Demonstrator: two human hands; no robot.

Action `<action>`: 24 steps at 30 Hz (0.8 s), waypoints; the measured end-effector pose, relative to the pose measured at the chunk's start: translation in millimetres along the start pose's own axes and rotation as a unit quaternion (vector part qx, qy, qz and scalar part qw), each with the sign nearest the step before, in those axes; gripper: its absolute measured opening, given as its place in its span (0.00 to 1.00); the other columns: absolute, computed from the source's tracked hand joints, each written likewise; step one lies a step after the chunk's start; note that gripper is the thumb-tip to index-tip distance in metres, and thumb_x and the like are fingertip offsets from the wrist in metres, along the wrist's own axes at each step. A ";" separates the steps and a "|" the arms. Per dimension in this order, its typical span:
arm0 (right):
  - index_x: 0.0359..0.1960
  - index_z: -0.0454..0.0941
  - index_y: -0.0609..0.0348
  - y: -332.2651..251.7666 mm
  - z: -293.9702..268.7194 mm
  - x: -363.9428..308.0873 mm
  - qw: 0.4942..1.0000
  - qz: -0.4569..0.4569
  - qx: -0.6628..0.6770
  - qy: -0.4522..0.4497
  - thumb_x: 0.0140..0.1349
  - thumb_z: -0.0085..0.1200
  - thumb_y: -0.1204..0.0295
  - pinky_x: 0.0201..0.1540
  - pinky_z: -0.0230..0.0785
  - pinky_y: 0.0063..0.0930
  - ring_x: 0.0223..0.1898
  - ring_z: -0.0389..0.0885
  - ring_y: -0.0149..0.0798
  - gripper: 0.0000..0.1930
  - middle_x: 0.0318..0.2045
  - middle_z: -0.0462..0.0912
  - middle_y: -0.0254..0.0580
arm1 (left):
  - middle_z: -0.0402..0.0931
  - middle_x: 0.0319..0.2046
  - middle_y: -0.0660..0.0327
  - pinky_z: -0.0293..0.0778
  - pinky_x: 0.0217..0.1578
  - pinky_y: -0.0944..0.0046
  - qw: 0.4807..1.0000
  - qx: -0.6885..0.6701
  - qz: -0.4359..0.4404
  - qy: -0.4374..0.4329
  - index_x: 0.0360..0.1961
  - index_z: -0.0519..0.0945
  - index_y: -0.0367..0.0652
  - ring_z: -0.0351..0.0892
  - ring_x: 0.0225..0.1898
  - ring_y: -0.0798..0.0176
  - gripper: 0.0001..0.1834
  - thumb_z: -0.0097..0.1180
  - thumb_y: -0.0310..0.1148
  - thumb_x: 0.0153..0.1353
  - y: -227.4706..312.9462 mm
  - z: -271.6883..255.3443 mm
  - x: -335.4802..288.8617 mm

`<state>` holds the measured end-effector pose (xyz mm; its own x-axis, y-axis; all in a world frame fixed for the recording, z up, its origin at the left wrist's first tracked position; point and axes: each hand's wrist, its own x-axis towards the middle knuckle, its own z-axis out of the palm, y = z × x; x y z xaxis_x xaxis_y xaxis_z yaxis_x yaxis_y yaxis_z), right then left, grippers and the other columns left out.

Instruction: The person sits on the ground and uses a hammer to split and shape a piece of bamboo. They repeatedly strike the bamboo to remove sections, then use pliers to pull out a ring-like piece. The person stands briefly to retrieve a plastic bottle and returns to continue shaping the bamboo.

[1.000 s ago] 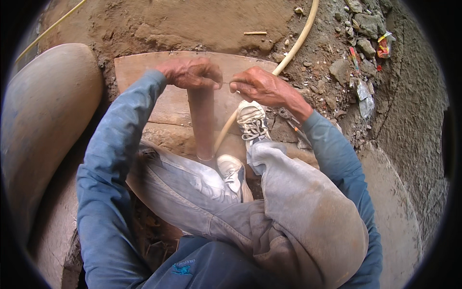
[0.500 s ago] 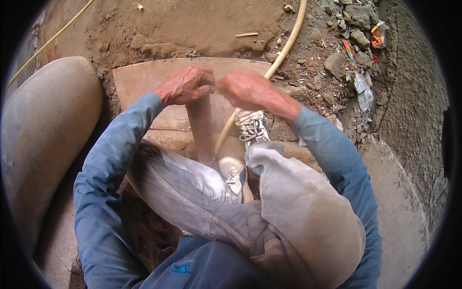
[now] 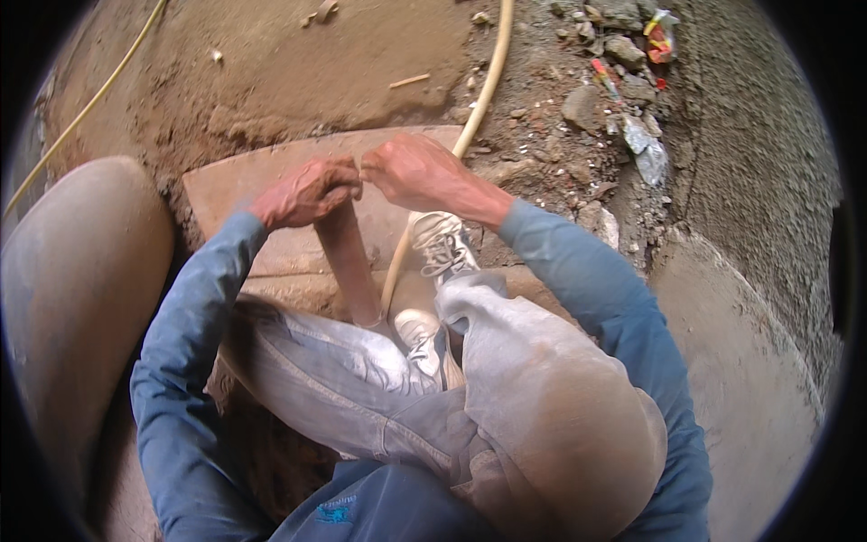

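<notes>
My left hand (image 3: 307, 191) is closed over the upper end of a reddish-brown bar (image 3: 349, 266), its thumb and fingertips pressed together. The bar slants down to the ground beside my light laced shoe (image 3: 417, 336). My right hand (image 3: 423, 179) is also closed in a pinch, its fingertips almost touching those of the left. Anything between the fingers of either hand is hidden or too small to name. Under both hands lies a flat pinkish-brown slab (image 3: 226, 203) with a curved far edge.
A large smooth rounded grey-brown object (image 3: 95, 271) stands at my left. A pale yellow hose (image 3: 490, 81) curves past the slab to my feet. Stones (image 3: 582, 107), plastic litter (image 3: 646, 149) and a red-yellow wrapper (image 3: 662, 36) lie at the far right by a rough wall (image 3: 768, 163).
The view has shifted, moving the scene leftward in the picture. My right hand, blurred before, is now sharper and its fingertips are raised level with the left hand's fingertips.
</notes>
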<state>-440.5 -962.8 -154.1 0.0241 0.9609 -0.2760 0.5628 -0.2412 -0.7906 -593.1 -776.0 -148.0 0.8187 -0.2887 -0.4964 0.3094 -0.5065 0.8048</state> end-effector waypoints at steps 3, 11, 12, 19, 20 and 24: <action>0.26 0.85 0.58 38.2 43.1 -11.1 0.993 0.039 -0.037 0.104 0.65 0.56 0.69 0.26 0.77 0.49 0.25 0.87 0.50 0.11 0.21 0.84 0.53 | 0.75 0.40 0.50 0.73 0.48 0.49 1.000 0.010 0.021 -0.001 0.39 0.79 0.37 0.77 0.45 0.42 0.07 0.55 0.31 0.66 7.2 -3.5 8.0; 0.29 0.85 0.60 -10.2 9.7 4.1 0.988 -0.073 0.125 -0.047 0.62 0.55 0.68 0.31 0.78 0.51 0.24 0.84 0.55 0.10 0.22 0.83 0.57 | 0.79 0.46 0.51 0.74 0.53 0.49 0.997 -0.015 -0.036 0.069 0.57 0.70 0.41 0.79 0.50 0.47 0.19 0.58 0.32 0.68 -12.3 13.3 -4.7; 0.29 0.85 0.59 -1.7 2.6 6.8 0.992 -0.029 0.122 0.000 0.63 0.56 0.67 0.32 0.78 0.51 0.25 0.84 0.55 0.10 0.22 0.83 0.56 | 0.80 0.46 0.50 0.74 0.54 0.48 0.995 -0.013 -0.014 0.102 0.58 0.70 0.40 0.79 0.51 0.44 0.21 0.59 0.34 0.68 -21.1 19.2 -5.9; 0.32 0.82 0.61 18.3 68.2 -30.6 0.998 -0.043 0.033 -0.023 0.68 0.54 0.69 0.31 0.75 0.49 0.25 0.82 0.58 0.10 0.25 0.83 0.56 | 0.76 0.45 0.55 0.72 0.56 0.55 0.990 -0.122 -0.070 0.027 0.58 0.70 0.42 0.77 0.51 0.55 0.19 0.57 0.34 0.69 -1.2 5.9 5.7; 0.32 0.82 0.61 -0.6 54.3 -26.2 0.993 -0.075 0.069 -0.064 0.68 0.54 0.70 0.32 0.75 0.50 0.26 0.83 0.57 0.10 0.25 0.83 0.56 | 0.76 0.45 0.55 0.72 0.56 0.54 0.990 -0.120 -0.072 0.030 0.58 0.70 0.42 0.77 0.51 0.55 0.19 0.57 0.34 0.69 -1.9 4.3 4.3; 0.31 0.81 0.62 -2.4 9.6 10.3 0.984 -0.013 0.177 -0.003 0.68 0.52 0.71 0.34 0.75 0.54 0.30 0.85 0.56 0.10 0.26 0.84 0.56 | 0.78 0.55 0.49 0.73 0.56 0.51 0.991 0.004 -0.067 0.115 0.58 0.70 0.43 0.79 0.57 0.47 0.19 0.48 0.44 0.76 -32.2 23.3 -7.2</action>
<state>-449.6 -953.7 -160.3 0.0074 0.9669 -0.2552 0.2406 -0.2494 -0.9380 -620.3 -776.5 -177.9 0.8590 -0.0261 -0.5114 0.4205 -0.5337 0.7337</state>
